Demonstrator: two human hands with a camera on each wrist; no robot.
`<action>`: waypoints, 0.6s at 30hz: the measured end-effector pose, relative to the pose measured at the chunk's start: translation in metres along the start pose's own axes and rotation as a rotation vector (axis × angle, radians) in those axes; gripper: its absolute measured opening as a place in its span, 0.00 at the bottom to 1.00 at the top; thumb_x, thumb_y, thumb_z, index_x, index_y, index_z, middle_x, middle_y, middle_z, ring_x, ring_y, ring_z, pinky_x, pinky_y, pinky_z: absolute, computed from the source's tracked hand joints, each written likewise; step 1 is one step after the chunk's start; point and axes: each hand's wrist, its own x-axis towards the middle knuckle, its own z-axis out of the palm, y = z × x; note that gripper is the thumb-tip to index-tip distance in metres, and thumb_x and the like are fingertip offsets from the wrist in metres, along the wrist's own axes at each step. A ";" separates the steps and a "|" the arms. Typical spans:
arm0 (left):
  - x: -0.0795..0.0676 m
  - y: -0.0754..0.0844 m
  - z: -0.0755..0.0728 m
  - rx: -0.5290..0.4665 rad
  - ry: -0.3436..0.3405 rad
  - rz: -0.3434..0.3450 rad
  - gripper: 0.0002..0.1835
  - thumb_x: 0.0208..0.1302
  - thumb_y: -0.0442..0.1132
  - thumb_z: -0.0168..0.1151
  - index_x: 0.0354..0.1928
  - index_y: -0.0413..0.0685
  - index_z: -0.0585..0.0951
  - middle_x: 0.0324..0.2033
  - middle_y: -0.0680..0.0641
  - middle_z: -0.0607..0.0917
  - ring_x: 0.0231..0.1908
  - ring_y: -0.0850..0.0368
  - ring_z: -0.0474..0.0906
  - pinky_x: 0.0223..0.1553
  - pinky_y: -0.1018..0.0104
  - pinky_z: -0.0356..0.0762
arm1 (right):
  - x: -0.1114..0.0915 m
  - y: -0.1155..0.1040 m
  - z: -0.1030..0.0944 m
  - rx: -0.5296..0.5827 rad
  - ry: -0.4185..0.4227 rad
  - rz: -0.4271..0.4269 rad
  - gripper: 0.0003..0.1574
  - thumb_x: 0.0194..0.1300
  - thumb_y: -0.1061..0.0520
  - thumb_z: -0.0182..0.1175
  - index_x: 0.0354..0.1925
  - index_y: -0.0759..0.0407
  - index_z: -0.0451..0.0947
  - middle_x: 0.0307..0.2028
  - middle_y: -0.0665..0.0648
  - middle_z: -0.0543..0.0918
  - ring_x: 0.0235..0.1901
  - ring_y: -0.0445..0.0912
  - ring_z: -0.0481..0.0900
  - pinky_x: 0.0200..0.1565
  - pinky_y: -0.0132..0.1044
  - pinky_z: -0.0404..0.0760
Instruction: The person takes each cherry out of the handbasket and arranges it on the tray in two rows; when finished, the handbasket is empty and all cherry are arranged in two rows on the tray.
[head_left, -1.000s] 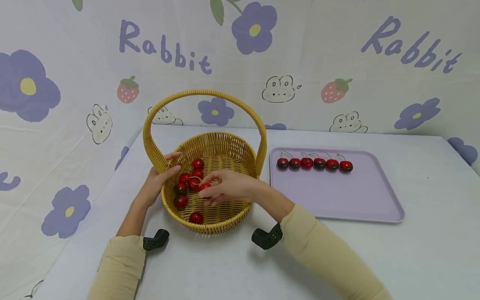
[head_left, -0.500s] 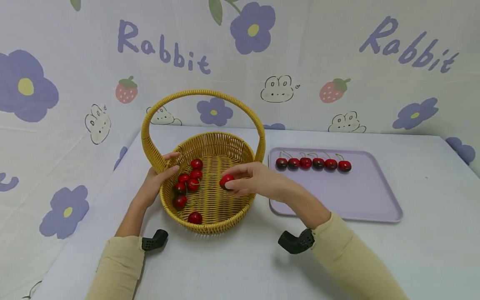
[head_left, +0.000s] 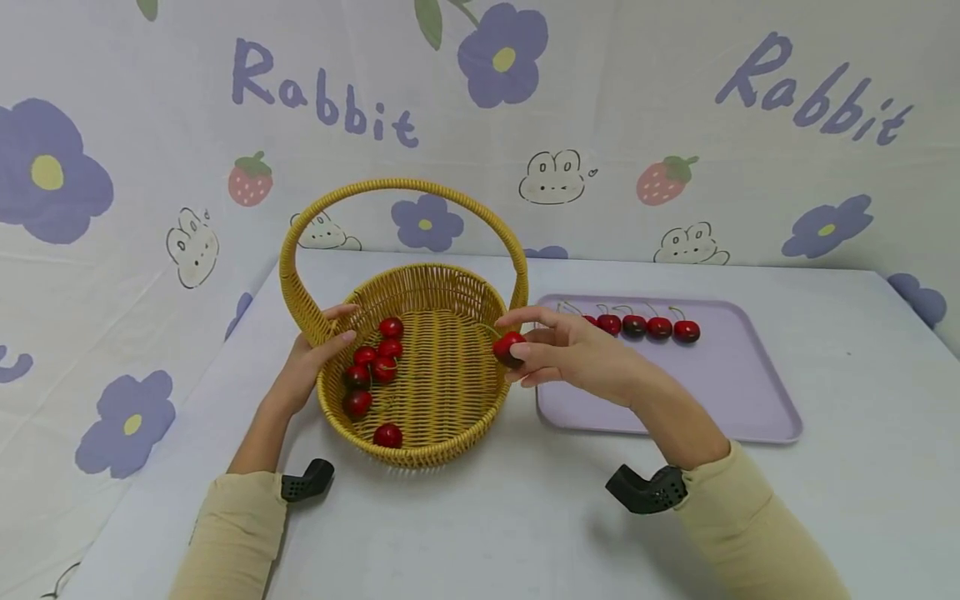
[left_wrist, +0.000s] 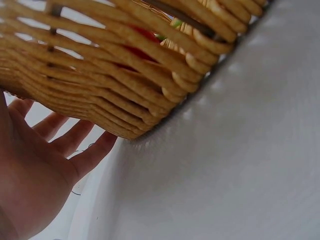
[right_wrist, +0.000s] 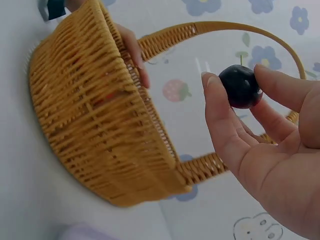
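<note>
A cherry with a thin stem is pinched between the thumb and fingertips of my right hand, over the right rim of the yellow wicker basket. In the right wrist view the cherry shows its dark side. My left hand holds the basket's left side at the foot of the handle, thumb over the rim. From the left wrist view, the fingers of that hand lie along the outer weave. Several loose cherries lie in the left half of the basket.
A lilac tray stands right of the basket, with a row of stemmed cherries along its far side. My right hand covers part of that row. The basket's tall handle arches overhead. A printed cloth hangs behind the white table.
My right hand has lifted a cherry from the group in the basket and carried it right to the basket's rim. The left hand keeps its hold on the basket.
</note>
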 end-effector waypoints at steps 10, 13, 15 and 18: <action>0.000 0.001 0.001 -0.003 0.001 0.000 0.28 0.69 0.43 0.53 0.67 0.40 0.63 0.67 0.40 0.63 0.66 0.44 0.57 0.64 0.44 0.52 | -0.029 0.010 -0.047 0.072 0.058 -0.078 0.24 0.70 0.61 0.54 0.62 0.59 0.65 0.42 0.60 0.74 0.42 0.53 0.81 0.46 0.39 0.78; -0.001 0.002 0.002 -0.003 0.001 -0.001 0.28 0.69 0.43 0.53 0.67 0.40 0.63 0.67 0.40 0.62 0.67 0.43 0.57 0.64 0.43 0.52 | -0.039 0.014 -0.064 0.120 0.072 -0.113 0.19 0.71 0.63 0.52 0.59 0.57 0.69 0.43 0.58 0.74 0.41 0.49 0.81 0.46 0.36 0.78; -0.002 0.002 0.002 -0.002 0.002 -0.002 0.28 0.69 0.43 0.53 0.67 0.39 0.63 0.67 0.39 0.62 0.66 0.43 0.57 0.64 0.42 0.52 | -0.045 0.018 -0.075 0.171 0.078 -0.141 0.16 0.72 0.64 0.50 0.56 0.56 0.72 0.43 0.57 0.74 0.41 0.48 0.81 0.47 0.35 0.78; -0.002 0.003 0.003 -0.007 0.003 -0.001 0.28 0.69 0.42 0.52 0.67 0.39 0.62 0.67 0.39 0.62 0.66 0.42 0.57 0.64 0.42 0.52 | -0.053 0.023 -0.093 0.242 0.101 -0.177 0.16 0.72 0.65 0.48 0.54 0.56 0.74 0.43 0.57 0.75 0.41 0.47 0.82 0.47 0.34 0.78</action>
